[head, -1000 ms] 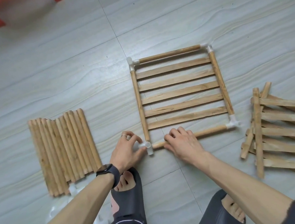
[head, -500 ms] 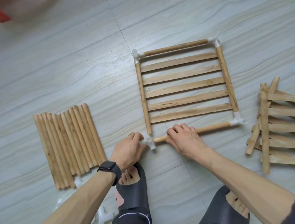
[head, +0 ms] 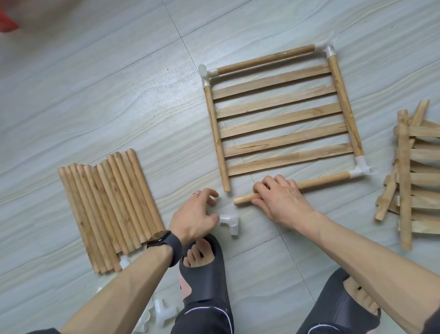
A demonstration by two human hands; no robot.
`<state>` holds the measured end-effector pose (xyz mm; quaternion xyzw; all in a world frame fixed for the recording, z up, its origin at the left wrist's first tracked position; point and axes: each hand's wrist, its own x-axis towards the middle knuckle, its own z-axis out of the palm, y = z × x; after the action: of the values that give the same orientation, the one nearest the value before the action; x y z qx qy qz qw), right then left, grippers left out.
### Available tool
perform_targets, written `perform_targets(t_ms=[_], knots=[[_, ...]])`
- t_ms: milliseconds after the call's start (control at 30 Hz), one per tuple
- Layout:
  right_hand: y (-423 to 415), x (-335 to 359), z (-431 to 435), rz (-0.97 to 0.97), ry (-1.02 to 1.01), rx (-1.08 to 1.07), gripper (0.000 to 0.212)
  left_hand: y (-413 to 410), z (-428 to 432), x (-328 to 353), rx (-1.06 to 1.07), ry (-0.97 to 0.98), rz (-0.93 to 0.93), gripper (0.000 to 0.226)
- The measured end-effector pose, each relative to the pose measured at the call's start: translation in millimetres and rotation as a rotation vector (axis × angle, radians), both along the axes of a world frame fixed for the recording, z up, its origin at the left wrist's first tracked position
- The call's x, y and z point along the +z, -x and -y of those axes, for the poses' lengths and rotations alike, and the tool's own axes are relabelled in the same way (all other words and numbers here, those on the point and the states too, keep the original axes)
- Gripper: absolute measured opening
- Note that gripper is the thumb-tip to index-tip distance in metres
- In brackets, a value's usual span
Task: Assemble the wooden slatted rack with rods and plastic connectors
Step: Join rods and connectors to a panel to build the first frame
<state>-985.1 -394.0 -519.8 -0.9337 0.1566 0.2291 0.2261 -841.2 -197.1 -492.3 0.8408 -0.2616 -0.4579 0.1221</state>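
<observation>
A slatted wooden rack panel [head: 278,124] lies on the floor, framed by rods. White plastic connectors sit on its far-left [head: 207,73], far-right [head: 327,51] and near-right [head: 361,171] corners. The near-left corner is apart: the left rod end [head: 226,187] and the near rod [head: 245,199] are bare. A loose white connector [head: 230,222] lies on the floor just below that gap. My right hand [head: 282,199] grips the near rod. My left hand [head: 196,215] hovers beside the loose connector with fingers loosely curled, thumb tip at its end.
A row of loose rods [head: 108,210] lies at the left. Stacked slatted panels [head: 425,179] lie at the right. Several spare white connectors [head: 161,313] lie near my left arm. My sandalled feet [head: 199,271] are close below. A red stool [head: 4,1] stands far left.
The white connector has come off the near-left corner and now lies on the floor. My left hand let it go; the near rod end has swung slightly away from the left rod.
</observation>
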Motion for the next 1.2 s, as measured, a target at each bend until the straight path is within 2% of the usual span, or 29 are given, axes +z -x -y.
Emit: perform_targets(t_ms=[100,167,267,333,433,567,667,733,800,900,967,1200], knots=[[0,0,0,-0.002,-0.001,0.000,0.033,10,1,4,-0.222,0.007,0.078,0.068],[1,-1,0,0.007,-0.004,-0.004,0.032,16,2,1,-0.379,-0.006,0.131,0.067],[1,-1,0,0.008,-0.010,-0.009,0.032,23,3,-9,-0.470,-0.017,0.177,0.064],[1,-1,0,0.010,-0.010,-0.009,0.031,29,5,-13,-0.449,-0.013,0.188,0.060],[1,-2,0,0.019,-0.019,-0.021,0.031,36,5,-17,-0.360,0.018,0.162,0.041],[1,-2,0,0.019,-0.016,-0.021,0.032,33,4,-21,-0.051,0.024,-0.043,0.031],[2,-3,0,0.032,-0.014,-0.024,0.032,18,3,-19,0.224,-0.003,-0.177,0.032],[3,-3,0,0.041,-0.014,-0.024,0.031,4,3,-16,0.277,-0.042,-0.228,0.033],[4,-3,1,0.046,-0.010,-0.019,0.031,-9,3,-15,0.192,-0.126,-0.221,0.040],[4,-3,0,0.044,-0.004,-0.005,0.031,-18,10,-10,0.006,-0.251,-0.066,0.049],[4,-3,0,0.051,-0.004,-0.001,0.031,-20,19,-9,-0.043,-0.277,-0.013,0.052],[8,-2,3,0.047,-0.026,0.008,0.030,-9,41,-16,-0.231,-0.238,-0.034,0.046]])
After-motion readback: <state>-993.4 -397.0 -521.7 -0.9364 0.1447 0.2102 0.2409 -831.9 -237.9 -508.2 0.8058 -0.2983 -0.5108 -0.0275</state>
